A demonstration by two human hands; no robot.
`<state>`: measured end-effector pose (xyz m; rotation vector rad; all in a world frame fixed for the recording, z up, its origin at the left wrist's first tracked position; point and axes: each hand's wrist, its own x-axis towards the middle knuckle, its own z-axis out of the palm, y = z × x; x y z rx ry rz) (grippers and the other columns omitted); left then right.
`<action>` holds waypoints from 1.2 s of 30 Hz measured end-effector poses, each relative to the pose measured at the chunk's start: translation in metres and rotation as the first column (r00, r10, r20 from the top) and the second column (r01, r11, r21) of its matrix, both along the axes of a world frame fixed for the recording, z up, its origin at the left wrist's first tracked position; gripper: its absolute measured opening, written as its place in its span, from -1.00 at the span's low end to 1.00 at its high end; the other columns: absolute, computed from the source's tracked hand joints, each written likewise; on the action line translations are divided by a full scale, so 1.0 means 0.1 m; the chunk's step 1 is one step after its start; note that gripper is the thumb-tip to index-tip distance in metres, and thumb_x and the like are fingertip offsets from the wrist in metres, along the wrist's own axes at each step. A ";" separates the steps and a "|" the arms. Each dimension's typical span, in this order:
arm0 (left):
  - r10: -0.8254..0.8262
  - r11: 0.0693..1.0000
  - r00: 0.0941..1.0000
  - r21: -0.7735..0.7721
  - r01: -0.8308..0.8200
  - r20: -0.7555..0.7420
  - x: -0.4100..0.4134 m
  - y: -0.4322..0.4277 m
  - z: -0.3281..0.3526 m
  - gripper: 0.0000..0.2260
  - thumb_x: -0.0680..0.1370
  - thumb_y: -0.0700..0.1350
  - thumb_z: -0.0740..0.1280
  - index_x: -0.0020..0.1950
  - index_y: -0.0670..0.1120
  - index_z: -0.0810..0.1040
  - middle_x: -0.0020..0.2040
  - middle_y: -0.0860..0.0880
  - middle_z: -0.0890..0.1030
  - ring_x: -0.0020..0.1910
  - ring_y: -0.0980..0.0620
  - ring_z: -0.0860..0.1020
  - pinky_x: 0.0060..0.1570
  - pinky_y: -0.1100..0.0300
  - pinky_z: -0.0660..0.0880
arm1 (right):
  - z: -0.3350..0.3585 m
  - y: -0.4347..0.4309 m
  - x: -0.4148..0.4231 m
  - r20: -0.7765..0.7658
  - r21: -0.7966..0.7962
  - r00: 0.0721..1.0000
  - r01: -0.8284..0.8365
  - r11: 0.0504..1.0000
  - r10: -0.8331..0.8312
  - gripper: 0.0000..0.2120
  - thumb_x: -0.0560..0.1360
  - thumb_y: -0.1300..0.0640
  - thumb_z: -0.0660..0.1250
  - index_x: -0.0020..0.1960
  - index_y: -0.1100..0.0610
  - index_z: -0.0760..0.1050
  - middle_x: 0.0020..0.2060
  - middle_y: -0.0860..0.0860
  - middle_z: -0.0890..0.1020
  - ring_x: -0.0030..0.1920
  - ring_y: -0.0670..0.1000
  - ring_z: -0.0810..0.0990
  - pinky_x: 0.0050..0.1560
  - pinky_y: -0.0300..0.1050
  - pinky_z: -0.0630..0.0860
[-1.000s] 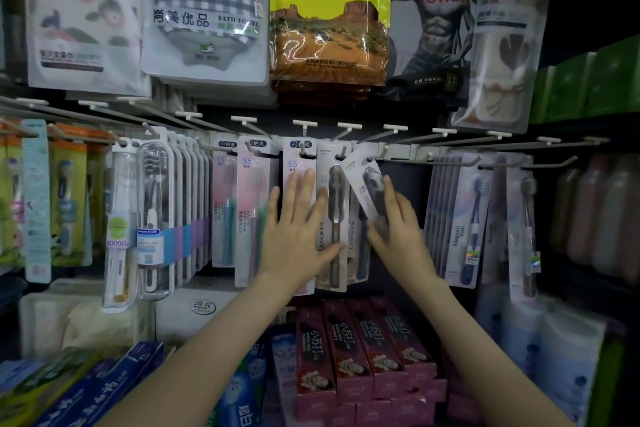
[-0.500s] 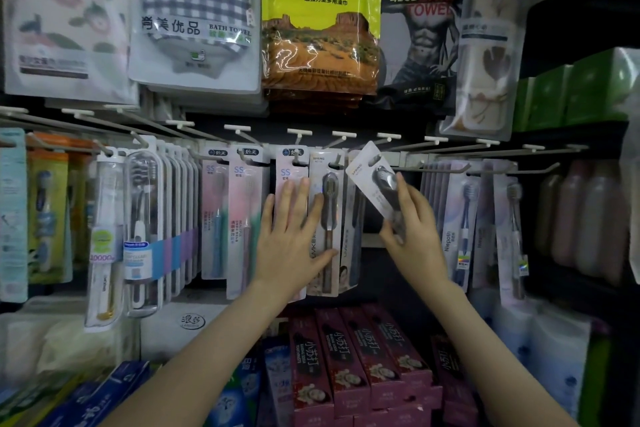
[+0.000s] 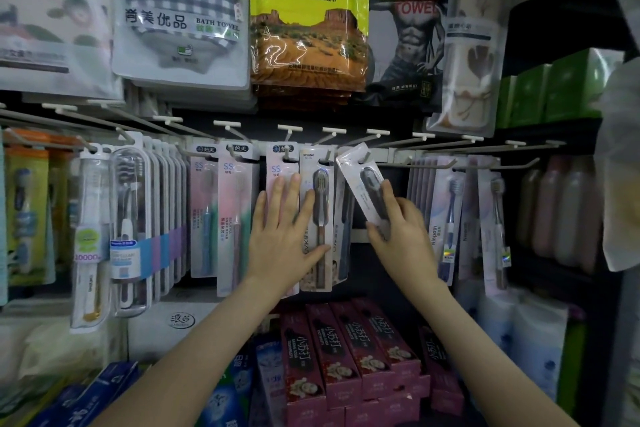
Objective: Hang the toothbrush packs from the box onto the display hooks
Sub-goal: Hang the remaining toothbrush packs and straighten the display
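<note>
My right hand (image 3: 403,234) grips a grey toothbrush pack (image 3: 362,180) by its lower part. The pack is tilted, its top end pointing up-left at the tip of a display hook (image 3: 367,157). Whether the hook passes through its hanging hole I cannot tell. My left hand (image 3: 285,236) lies flat with straight fingers against the hanging toothbrush packs (image 3: 317,218) just left of that hook. More packs hang on hooks on both sides. The box is not in view.
Bath towel packs (image 3: 308,17) hang on the row above. Red toothpaste boxes (image 3: 349,350) are stacked below my hands. A bare hook (image 3: 419,165) juts out to the right, then white toothbrush packs (image 3: 446,215). Green boxes (image 3: 554,90) sit on a shelf at right.
My right hand has lifted the grey pack up and slightly right toward the hook tip. My left hand stays pressed on the hanging packs.
</note>
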<state>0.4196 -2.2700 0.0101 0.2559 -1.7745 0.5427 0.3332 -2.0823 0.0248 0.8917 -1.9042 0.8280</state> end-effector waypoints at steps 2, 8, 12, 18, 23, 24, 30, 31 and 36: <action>0.006 1.000 1.000 -0.007 -0.006 0.000 0.00 -0.01 0.00 -0.18 0.45 0.37 0.21 0.55 -0.12 0.19 0.57 -0.16 -0.24 0.55 -0.18 -0.14 0.50 -0.10 -0.16 | 0.01 -0.13 0.04 0.087 0.023 0.996 0.014 1.000 -0.016 -0.29 0.57 -0.01 0.26 0.56 0.04 -0.06 0.29 0.10 0.37 0.25 0.07 0.37 0.04 -0.05 0.47; -0.016 1.000 1.000 -0.014 0.016 0.006 0.01 -0.03 0.00 -0.22 0.48 0.34 0.14 0.54 -0.12 0.19 0.58 -0.17 -0.15 0.55 -0.17 -0.18 0.50 -0.10 -0.14 | 0.00 -0.55 0.08 0.255 -0.034 0.967 -0.002 0.999 0.010 -0.29 0.58 -0.03 0.23 0.56 0.09 -0.10 0.35 0.13 0.32 0.32 0.11 0.34 -0.03 -0.06 0.45; -0.024 1.000 0.999 0.002 0.024 0.044 0.03 -0.03 0.00 -0.19 0.45 0.31 0.30 0.54 -0.13 0.21 0.56 -0.19 -0.08 0.54 -0.17 -0.16 0.49 -0.10 -0.16 | 0.00 -0.68 0.05 0.274 -0.079 0.960 -0.037 0.996 0.057 -0.31 0.59 0.03 0.23 0.56 0.13 -0.09 0.35 0.16 0.32 0.29 0.15 0.39 -0.02 0.04 0.51; -0.176 0.977 0.983 0.131 0.167 0.054 0.19 0.34 -0.27 -0.34 0.53 0.19 0.23 0.53 -0.13 0.22 0.54 -0.22 -0.05 0.52 -0.25 -0.06 0.49 -0.13 -0.15 | -0.30 -0.26 0.14 0.278 -0.074 0.953 -0.105 0.992 0.122 -0.30 0.60 -0.02 0.21 0.56 0.01 -0.14 0.44 0.13 0.25 0.35 0.12 0.36 0.06 0.02 0.52; -0.438 0.866 0.885 0.336 0.370 0.155 0.51 1.31 -1.11 -0.46 0.56 0.07 0.22 0.46 -0.19 0.31 0.50 -0.30 0.12 0.49 -0.28 0.11 0.46 -0.12 0.06 | -1.21 0.70 0.40 0.269 0.025 0.959 -0.100 0.995 0.089 -0.35 0.57 0.15 0.27 0.55 0.12 0.02 0.36 0.13 0.38 0.36 0.09 0.35 0.22 -0.07 0.39; -0.510 0.826 0.835 0.388 0.408 0.207 0.60 1.53 -1.35 -0.48 0.56 0.05 0.24 0.45 -0.19 0.34 0.49 -0.29 0.15 0.48 -0.26 0.14 0.45 -0.07 0.08 | -1.46 0.93 0.46 0.308 0.069 0.948 -0.112 0.991 0.085 -0.36 0.56 0.17 0.28 0.54 0.12 0.05 0.35 0.12 0.39 0.34 0.08 0.36 0.21 -0.10 0.38; -0.761 0.626 0.359 0.758 0.185 0.541 1.07 2.60 -2.83 -0.52 0.62 0.08 0.14 0.51 -0.05 0.24 0.52 -0.07 0.18 0.46 -0.07 0.21 0.41 0.02 0.29 | -3.11 2.39 0.91 0.624 0.416 0.777 -0.238 0.878 -0.084 -0.38 0.58 0.15 0.26 0.54 0.13 0.04 0.28 0.15 0.43 0.24 0.15 0.45 0.10 0.03 0.47; -0.767 0.620 0.258 0.783 0.061 0.587 1.12 2.70 -3.04 -0.51 0.64 0.08 0.11 0.55 0.00 0.15 0.55 -0.01 0.11 0.49 -0.02 0.15 0.44 0.05 0.23 | -3.35 2.59 0.98 0.677 0.459 0.720 -0.255 0.851 -0.150 -0.36 0.59 0.13 0.25 0.55 0.11 -0.01 0.30 0.13 0.41 0.26 0.15 0.43 0.12 0.03 0.47; -0.762 0.628 0.028 0.748 -0.212 0.647 1.21 2.98 -3.88 -0.54 0.67 0.01 0.05 0.57 0.01 0.05 0.54 0.04 0.11 0.49 0.03 0.12 0.40 0.19 0.15 | -4.39 3.19 1.16 0.737 0.668 0.481 -0.415 0.617 -0.475 -0.32 0.62 0.01 0.16 0.56 0.08 -0.19 0.50 0.05 0.18 0.43 0.09 0.25 0.26 -0.07 0.38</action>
